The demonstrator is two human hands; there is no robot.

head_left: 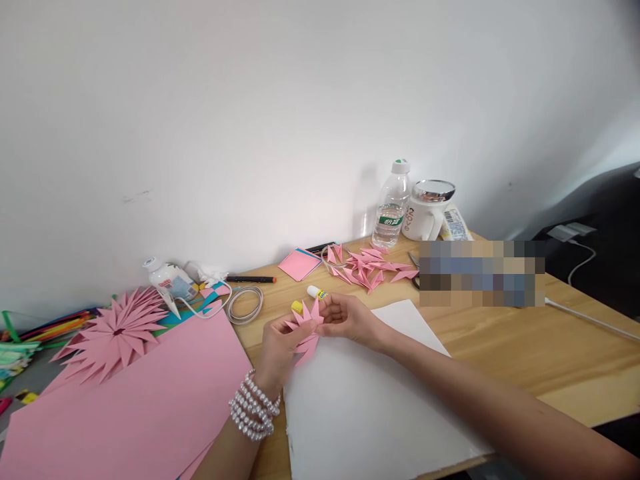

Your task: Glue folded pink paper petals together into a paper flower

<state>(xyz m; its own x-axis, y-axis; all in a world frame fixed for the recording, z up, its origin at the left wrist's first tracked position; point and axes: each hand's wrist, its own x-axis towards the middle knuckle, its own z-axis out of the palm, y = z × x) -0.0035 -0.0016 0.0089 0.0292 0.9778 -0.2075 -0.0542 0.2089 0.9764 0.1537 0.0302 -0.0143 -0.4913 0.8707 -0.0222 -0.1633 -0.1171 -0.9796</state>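
My left hand, with a pearl bracelet on its wrist, is closed around a small cluster of folded pink paper petals. My right hand pinches the same cluster from the right, fingers curled on its upper points. Both hands hover just above a white sheet on the wooden table. A glue stick with a yellow cap beside it lies just behind the hands. A pile of loose folded pink petals sits farther back.
A finished pink paper flower and large pink sheets lie at left. Along the wall: glue bottle, white cable, tape ring, black pen, pink notepad, water bottle, white mug. Scissors lie by the petals.
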